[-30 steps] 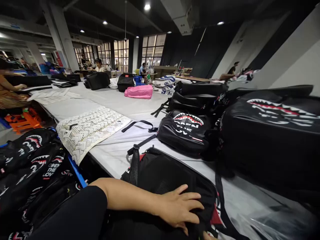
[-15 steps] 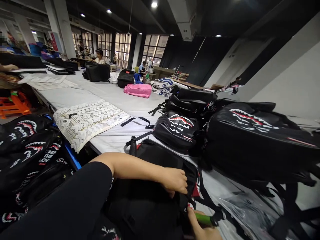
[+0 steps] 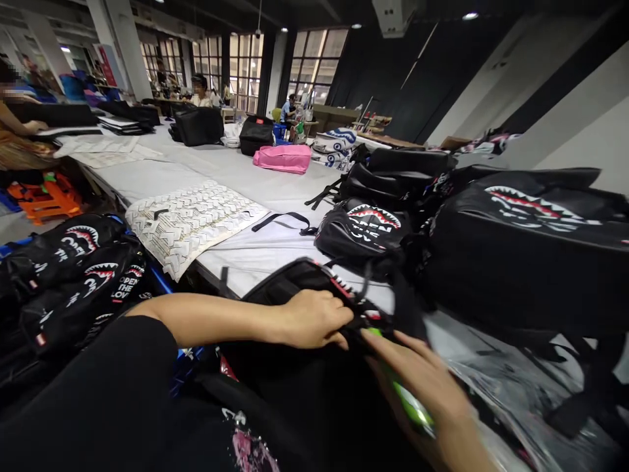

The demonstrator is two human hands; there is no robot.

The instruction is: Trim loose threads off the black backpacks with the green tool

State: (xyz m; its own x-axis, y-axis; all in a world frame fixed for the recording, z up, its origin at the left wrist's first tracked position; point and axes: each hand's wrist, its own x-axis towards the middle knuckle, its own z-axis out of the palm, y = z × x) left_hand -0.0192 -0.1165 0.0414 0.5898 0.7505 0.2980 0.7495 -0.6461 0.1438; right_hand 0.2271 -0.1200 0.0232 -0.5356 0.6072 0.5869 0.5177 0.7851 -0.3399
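My left hand (image 3: 317, 318) is closed on the edge of a black backpack (image 3: 314, 387) that lies tilted in front of me at the table's edge. White and red print shows along its far side. My right hand (image 3: 417, 377) reaches in from the lower right, its fingertips close to the same edge, a little right of my left hand. A bright green tool (image 3: 413, 406) lies under its palm, held in the hand; its working end is hidden and its kind cannot be made out. The right hand is slightly blurred.
More black backpacks (image 3: 521, 255) are piled on the right, with a smaller one (image 3: 363, 229) beside them. Printed backpacks (image 3: 73, 282) also heap at the left. A patterned sheet (image 3: 191, 223), a pink bag (image 3: 282, 158) and clear plastic (image 3: 511, 393) lie on the white table (image 3: 230, 262). A person works at far left.
The backpack has been turned and its far edge raised. My left hand has moved left and up with the edge; my right hand has come up beside it, still with the green tool.
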